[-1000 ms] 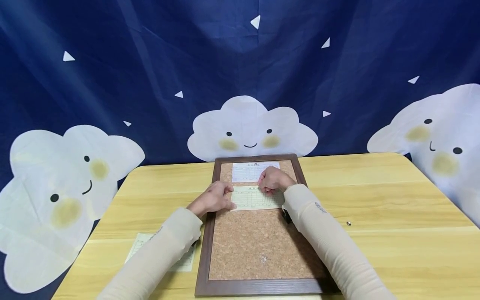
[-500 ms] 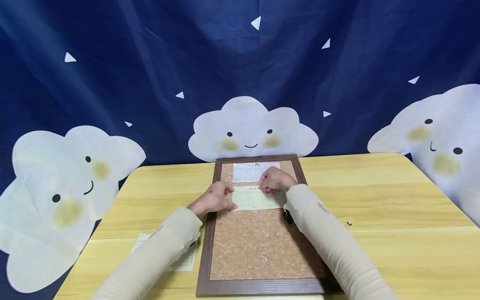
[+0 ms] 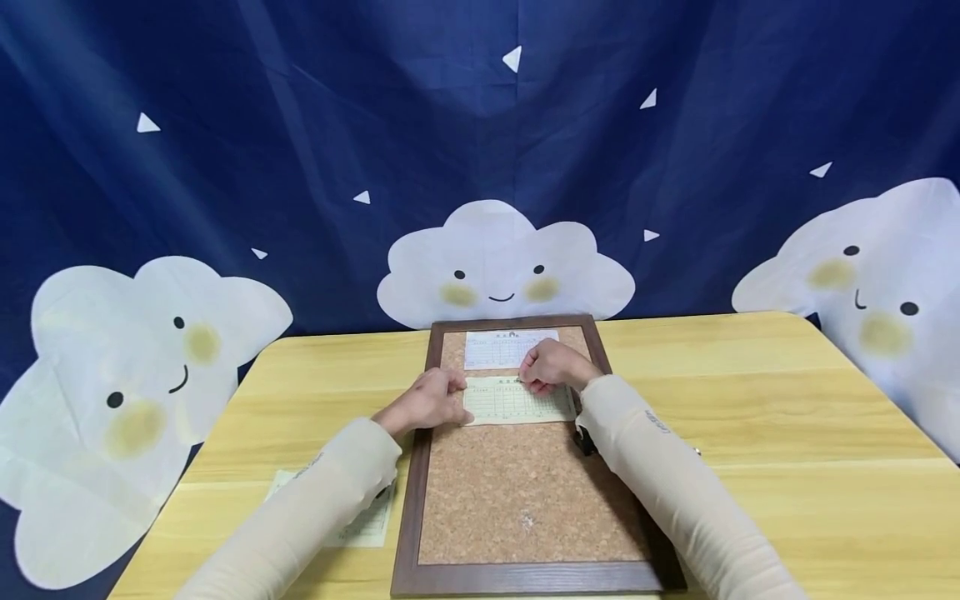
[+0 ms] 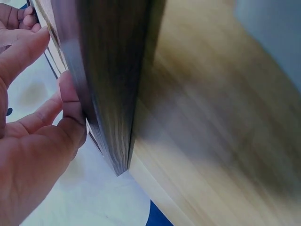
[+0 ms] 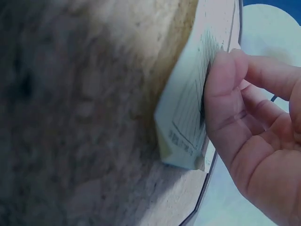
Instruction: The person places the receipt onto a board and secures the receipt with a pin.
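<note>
A pale yellow printed form lies across a framed corkboard, just below a white form with a small metal tack at its top. My left hand presses the yellow form's left edge, thumb and fingers spread apart at its two corners. At the form's top middle, my right hand has its fingers curled and pinches what looks like a thumbtack, mostly hidden by the fingertips. In the right wrist view, the lower corner of the yellow form lifts off the cork.
Another printed sheet lies left of the board, partly under my left forearm. A small shiny piece shows on the wooden table beside my right sleeve. A blue cloud-patterned curtain hangs behind the table.
Both hands keep their places on the yellow form. My right forearm has shifted slightly to the right, closer to the shiny piece on the table. The head view has tilted slightly.
</note>
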Available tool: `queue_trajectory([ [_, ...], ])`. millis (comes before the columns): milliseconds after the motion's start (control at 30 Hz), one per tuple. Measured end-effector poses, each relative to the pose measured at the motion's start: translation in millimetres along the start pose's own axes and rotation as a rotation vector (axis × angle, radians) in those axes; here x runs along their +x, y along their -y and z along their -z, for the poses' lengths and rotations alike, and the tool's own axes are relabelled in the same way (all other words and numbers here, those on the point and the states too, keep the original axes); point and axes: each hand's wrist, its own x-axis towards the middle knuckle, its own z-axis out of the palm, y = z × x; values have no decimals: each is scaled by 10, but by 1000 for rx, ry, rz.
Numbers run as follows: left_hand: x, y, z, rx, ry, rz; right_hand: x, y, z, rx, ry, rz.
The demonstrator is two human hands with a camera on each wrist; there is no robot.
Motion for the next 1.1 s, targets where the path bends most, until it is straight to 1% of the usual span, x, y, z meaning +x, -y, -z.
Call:
queue_trajectory([
  [333,-14,32,24,-12,-47,-5,-52,-36,37,-5,20,19],
  [500,-23,13,36,-15,-58,-2,-78,-77,69,-25,10,8],
  [633,-47,7,51,-18,-60,11,-116,-106,88,-25,19,19],
  [733,-55,11,61,-39,-51,20,-149,-123,104,-8,27,28],
  [900,-79,12,73,-81,-43,19,-205,-155,126,-18,30,50],
  [1100,-123,27,87,-114,-70,10,-275,-178,164,-23,34,68],
])
